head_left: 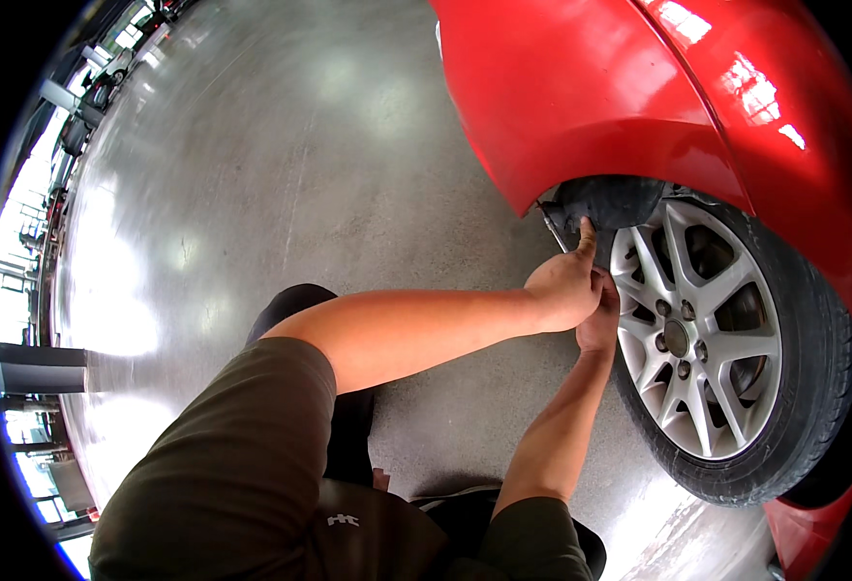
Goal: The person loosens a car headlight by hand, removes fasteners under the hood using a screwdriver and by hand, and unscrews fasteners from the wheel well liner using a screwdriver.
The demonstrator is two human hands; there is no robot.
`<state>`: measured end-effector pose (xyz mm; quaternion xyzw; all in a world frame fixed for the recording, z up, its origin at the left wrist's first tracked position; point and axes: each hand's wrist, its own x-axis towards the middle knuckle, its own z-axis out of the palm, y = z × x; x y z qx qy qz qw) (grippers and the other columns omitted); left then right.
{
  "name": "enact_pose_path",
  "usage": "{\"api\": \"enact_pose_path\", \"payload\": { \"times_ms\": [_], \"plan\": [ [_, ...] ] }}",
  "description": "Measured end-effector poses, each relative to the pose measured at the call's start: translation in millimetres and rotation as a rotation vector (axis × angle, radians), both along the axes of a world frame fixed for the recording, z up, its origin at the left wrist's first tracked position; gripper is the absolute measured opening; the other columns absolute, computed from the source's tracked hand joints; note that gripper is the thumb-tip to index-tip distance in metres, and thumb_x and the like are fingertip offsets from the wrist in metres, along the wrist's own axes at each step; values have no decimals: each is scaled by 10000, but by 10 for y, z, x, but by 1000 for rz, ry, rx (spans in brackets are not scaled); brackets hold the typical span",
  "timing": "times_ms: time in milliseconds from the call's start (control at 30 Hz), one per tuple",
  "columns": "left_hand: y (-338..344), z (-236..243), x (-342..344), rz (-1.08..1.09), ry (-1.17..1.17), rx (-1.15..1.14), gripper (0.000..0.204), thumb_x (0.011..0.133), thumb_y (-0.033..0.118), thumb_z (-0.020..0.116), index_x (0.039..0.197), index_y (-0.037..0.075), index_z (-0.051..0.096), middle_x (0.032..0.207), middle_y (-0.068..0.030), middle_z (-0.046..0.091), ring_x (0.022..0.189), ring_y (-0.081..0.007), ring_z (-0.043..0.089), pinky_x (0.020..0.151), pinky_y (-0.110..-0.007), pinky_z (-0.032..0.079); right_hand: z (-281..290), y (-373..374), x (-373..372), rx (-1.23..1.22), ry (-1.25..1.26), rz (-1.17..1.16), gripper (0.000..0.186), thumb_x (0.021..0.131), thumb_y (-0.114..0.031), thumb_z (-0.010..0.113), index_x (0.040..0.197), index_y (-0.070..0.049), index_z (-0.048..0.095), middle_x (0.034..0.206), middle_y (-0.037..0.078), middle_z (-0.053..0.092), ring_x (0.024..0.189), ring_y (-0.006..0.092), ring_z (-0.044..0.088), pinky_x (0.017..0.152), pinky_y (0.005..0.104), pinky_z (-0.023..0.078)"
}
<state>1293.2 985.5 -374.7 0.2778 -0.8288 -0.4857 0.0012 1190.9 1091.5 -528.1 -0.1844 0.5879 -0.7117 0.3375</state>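
Observation:
My two hands are together at the front of the red car's wheel arch, beside the wheel (678,334). My left hand (563,289) has its index finger stretched up against the black wheel-arch liner (595,201), its other fingers curled. A slim metal tool shaft (554,232) slants from the arch's lower edge down into the left hand; its lower end is hidden there. Just below and partly behind the left hand is my right hand (599,315), closed, its fingers mostly out of sight. What it grips cannot be made out.
The red fender (600,97) curves over the wheel from above and the right. A black tyre (813,387) surrounds the silver spoked rim, close to my right forearm. Grey, shiny concrete floor (281,174) spreads to the left. My dark-clothed knee (295,302) is under my left arm.

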Motion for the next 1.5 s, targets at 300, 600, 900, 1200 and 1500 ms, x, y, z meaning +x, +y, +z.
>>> {"api": "enact_pose_path", "payload": {
  "times_ms": [300,600,900,1200,1500],
  "plan": [
    [-50,-79,13,-5,15,-54,785,978,149,462,1574,-154,51,1089,-347,683,1012,-441,698,893,-472,550,349,-205,207,156,401,97,404,895,-102,729,1273,-19,614,1203,58,703,1139,180,630,1016,335,471],
    [-33,-166,-10,3,-95,-371,777,975,202,530,1614,-39,161,1534,-460,303,1246,-526,561,1077,-524,443,64,-551,290,160,466,8,407,918,-115,691,1311,-54,603,1233,112,688,1153,252,628,1009,378,486],
    [-47,-20,17,32,-142,-354,701,981,204,499,1602,-13,255,1478,-433,392,1314,-603,460,1078,-584,427,80,-753,356,141,507,-58,415,945,-130,647,1354,-95,590,1267,173,672,1168,333,627,1000,427,502],
    [-199,174,100,-43,-121,-87,723,978,167,477,1591,-94,193,1324,-374,583,1205,-478,609,1036,-474,494,-167,-503,534,362,541,27,427,971,-144,604,1397,-135,577,1300,233,655,1184,413,625,991,475,519],
    [-645,233,304,-52,-88,-329,438,979,165,483,1355,-30,597,1254,-285,658,1135,-405,655,1008,-431,506,-998,-47,1318,984,499,54,448,969,-187,604,1415,-230,589,1290,187,648,1112,402,671,964,471,556]
  ]
}}
